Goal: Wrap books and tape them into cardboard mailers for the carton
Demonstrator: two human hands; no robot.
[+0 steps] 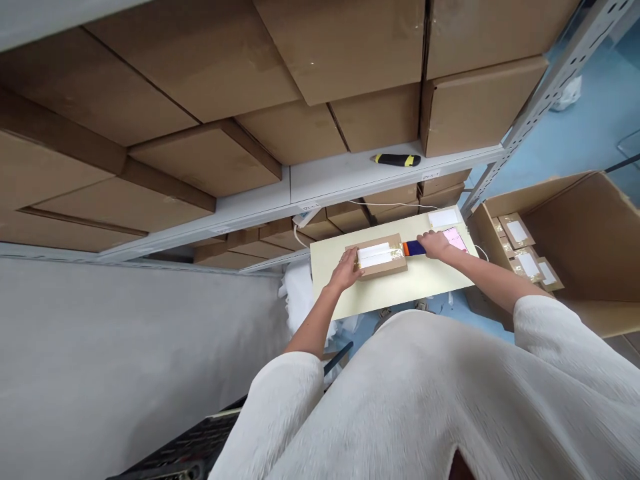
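A small cardboard box lies flat on a cream board, with a white label and clear tape across its top. My left hand grips the box's left end, fingers over the top edge. At the opposite end, my right hand is closed round a blue and orange tape dispenser, whose orange edge meets the taped end of the box. Just beyond the right hand, a phone with a pink screen lies on the board, near a white paper.
A metal shelf packed with large cartons runs above and behind the board. On its edge rests a black and yellow utility knife. To the right stands an open carton holding several small labelled boxes. A grey wall is at left.
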